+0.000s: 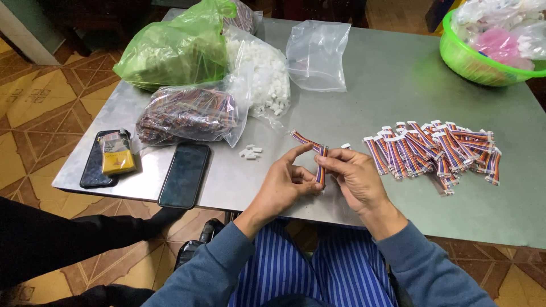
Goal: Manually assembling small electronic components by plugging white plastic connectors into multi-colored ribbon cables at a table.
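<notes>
You are pinching the striped ribbon cable [320,165] between left hand [287,182] and right hand [355,173]. Keep its end steady, fingers gripping close.

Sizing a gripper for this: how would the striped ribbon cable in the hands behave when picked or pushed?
Probably floppy: the ribbon cable bends over between the left hand and right hand. Likely light, since fingertips alone carry it. It is flat, so unlikely to roll; pushed, it may snag its neighbours, as in the tangled cable pile.

One head-worn view, steeply down and close over the metal table [387,85] edge.
</notes>
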